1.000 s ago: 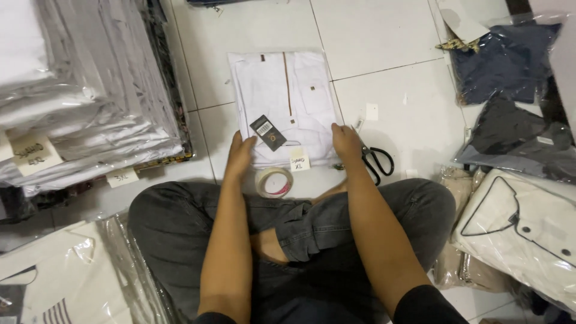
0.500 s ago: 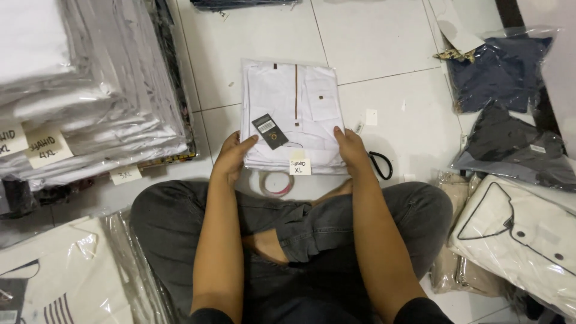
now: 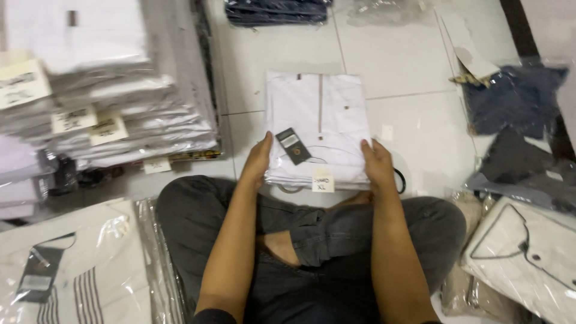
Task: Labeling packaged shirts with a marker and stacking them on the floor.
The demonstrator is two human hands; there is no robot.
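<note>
Your left hand [image 3: 259, 161] grips the left edge of the folded white shirt [image 3: 318, 123], fingers curled under and thumb on top, while your right hand [image 3: 378, 165] clasps the right edge the same way. You hold the shirt flat just above the pale tiled floor [image 3: 408, 66], in front of your crossed legs. A dark hang tag [image 3: 293, 146] lies slanted on the shirt's near left part, and a small paper size label [image 3: 322, 183] hangs off its near edge. A thin brown placket line runs down the smooth cloth. Bare tile lies open beyond the shirt's far edge and to its right. A black loop, only partly seen, peeks out by your right wrist. On your left, close by, rises a tall stack of bagged white shirts [image 3: 108, 90] with paper slips, glossy and creased. On the right, well apart, lie dark garments in clear bags [image 3: 516, 102], and nearer your knee a cream garment with dark piping [image 3: 528, 258] in shiny plastic. By your left knee rests a bagged white shirt with grey stripes [image 3: 72, 282].
</note>
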